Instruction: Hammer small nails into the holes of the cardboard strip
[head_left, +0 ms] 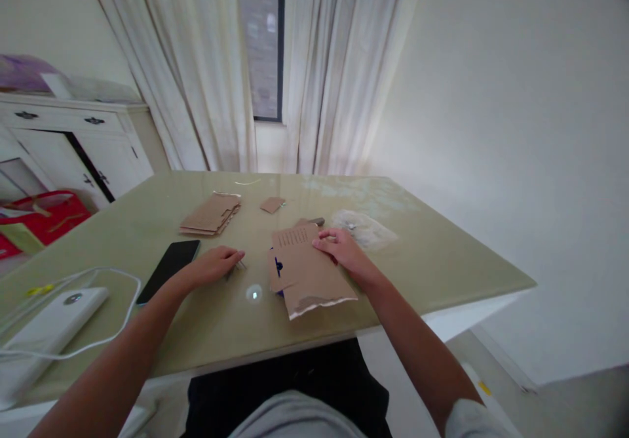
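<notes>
Two hands: right hand (344, 251) fingers gripping one brown envelope (307, 271), left hand (213, 265) fingers pinching one thin tool (236, 267).

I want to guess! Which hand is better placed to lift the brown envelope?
Probably the right hand: its fingers already rest on the brown envelope. The left hand lies apart, beside the phone.

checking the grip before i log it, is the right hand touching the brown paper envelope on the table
Touching. The head view shows the right hand with its fingers laid on the top right edge of the brown paper envelope, no gap between them, the envelope lying flat on the table.
</notes>
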The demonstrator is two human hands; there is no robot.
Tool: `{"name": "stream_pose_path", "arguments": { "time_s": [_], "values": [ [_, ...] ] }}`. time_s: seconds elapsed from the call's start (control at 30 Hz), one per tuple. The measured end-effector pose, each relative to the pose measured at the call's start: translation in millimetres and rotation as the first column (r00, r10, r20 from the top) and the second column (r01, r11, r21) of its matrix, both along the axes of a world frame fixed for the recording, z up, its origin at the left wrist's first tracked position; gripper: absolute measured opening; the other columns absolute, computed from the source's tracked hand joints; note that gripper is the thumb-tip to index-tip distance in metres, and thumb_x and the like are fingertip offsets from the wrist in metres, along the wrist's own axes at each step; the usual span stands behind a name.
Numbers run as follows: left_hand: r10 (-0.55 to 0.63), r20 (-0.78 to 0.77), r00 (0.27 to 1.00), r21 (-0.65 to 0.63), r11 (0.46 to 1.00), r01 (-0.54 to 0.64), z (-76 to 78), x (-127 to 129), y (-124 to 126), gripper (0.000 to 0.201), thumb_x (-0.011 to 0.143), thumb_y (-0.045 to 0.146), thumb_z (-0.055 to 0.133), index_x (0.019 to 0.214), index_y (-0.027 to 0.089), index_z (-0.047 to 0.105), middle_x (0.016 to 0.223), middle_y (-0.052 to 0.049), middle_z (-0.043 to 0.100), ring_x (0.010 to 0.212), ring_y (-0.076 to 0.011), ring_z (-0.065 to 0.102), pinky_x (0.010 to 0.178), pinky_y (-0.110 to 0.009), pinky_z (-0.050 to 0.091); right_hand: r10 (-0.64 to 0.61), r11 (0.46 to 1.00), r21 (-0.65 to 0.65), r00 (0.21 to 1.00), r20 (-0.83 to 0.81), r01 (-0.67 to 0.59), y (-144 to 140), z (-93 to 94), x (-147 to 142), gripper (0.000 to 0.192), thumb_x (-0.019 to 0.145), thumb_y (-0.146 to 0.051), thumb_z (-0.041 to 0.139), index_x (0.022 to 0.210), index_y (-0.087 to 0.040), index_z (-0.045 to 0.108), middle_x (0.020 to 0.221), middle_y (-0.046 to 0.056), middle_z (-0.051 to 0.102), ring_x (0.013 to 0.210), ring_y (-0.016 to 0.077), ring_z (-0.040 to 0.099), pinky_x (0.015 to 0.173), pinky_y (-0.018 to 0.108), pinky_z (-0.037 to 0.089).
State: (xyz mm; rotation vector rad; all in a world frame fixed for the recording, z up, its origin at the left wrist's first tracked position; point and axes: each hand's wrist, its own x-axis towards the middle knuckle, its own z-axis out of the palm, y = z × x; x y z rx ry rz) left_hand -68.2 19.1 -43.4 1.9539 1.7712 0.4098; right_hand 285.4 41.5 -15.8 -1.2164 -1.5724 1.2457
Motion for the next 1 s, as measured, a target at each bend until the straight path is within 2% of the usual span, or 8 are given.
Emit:
{"name": "stream_pose_path", "arguments": {
  "time_s": [0.1,0.17,0.3,0.43,0.6,0.77,1.0],
  "values": [
    [-0.014,-0.035,0.999,-0.039,0.999,0.012,-4.4,-1,7,0.061,0.082,0.076,0.037,0.064,0.023,0.062,0.076,-0.011,0.075,0.079,-0.0313,0.071,0.073,-0.039,0.05,0.035,0.998,-0.055,0.999,0.03,-0.033,2,-8.6,0,0.041,0.077,-0.046,0.087,0.104,-0.019,0.07,0.076,0.003,0.072,0.058,0.0161,0.061,0.05,0.024,0.04],
    [-0.012,-0.064,0.998,-0.045,0.999,0.009,-5.9,-1,9,0.06,0.085,0.074,0.037,0.067,0.023,0.063,0.079,-0.012,0.076,0.079,-0.0308,0.07,0.073,-0.039,0.048,0.022,0.998,-0.066,0.998,0.058,-0.018,2,-12.8,-3,0.041,0.078,-0.046,0.087,0.104,-0.02,0.068,0.074,0.002,0.072,0.06,0.0165,0.062,0.052,0.024,0.042],
    [-0.033,-0.101,0.994,-0.041,0.999,0.029,-9.9,-1,7,0.058,0.093,0.069,0.034,0.073,0.023,0.063,0.08,-0.01,0.074,0.078,-0.0285,0.069,0.073,-0.037,0.045,-0.039,0.996,-0.079,0.999,0.033,0.041,0,-16.1,-10,0.043,0.08,-0.048,0.085,0.107,-0.022,0.065,0.063,-0.005,0.062,0.053,0.0143,0.054,0.05,0.023,0.037],
    [-0.046,-0.125,0.991,-0.033,0.999,0.042,-13.5,1,1,0.053,0.098,0.063,0.034,0.074,0.023,0.059,0.077,-0.007,0.072,0.075,-0.0261,0.067,0.069,-0.035,0.04,-0.013,0.99,-0.139,0.999,-0.033,0.009,0,-9.8,-9,0.045,0.081,-0.048,0.085,0.112,-0.024,0.062,0.062,-0.007,0.059,0.049,0.0139,0.051,0.048,0.024,0.035],
    [0.036,-0.135,0.99,-0.034,0.999,-0.041,-10.6,6,-8,0.05,0.102,0.062,0.036,0.083,0.023,0.061,0.077,-0.005,0.072,0.075,-0.0255,0.068,0.067,-0.033,0.036,-0.003,0.992,-0.128,1.0,-0.011,0.002,8,-2.6,-6,0.045,0.082,-0.049,0.083,0.112,-0.026,0.06,0.062,-0.007,0.057,0.051,0.0148,0.051,0.048,0.023,0.033],
    [0.069,-0.095,0.993,-0.054,0.996,-0.074,-10.9,10,-15,0.047,0.102,0.065,0.039,0.095,0.025,0.064,0.075,-0.003,0.072,0.073,-0.0259,0.07,0.068,-0.033,0.04,0.029,0.989,-0.148,0.999,0.014,-0.027,9,-7.8,-11,0.043,0.084,-0.051,0.08,0.111,-0.026,0.057,0.057,-0.01,0.051,0.048,0.0133,0.041,0.046,0.023,0.028],
    [0.135,-0.069,0.988,-0.012,0.991,-0.136,-15.6,10,-20,0.048,0.102,0.067,0.039,0.107,0.026,0.064,0.063,0.002,0.063,0.062,-0.0237,0.066,0.061,-0.032,0.038,0.002,0.991,-0.131,1.0,0.008,0.0,2,-10.8,-12,0.04,0.087,-0.051,0.078,0.109,-0.025,0.057,0.055,-0.011,0.046,0.048,0.0124,0.037,0.046,0.022,0.025]
  ]
}}
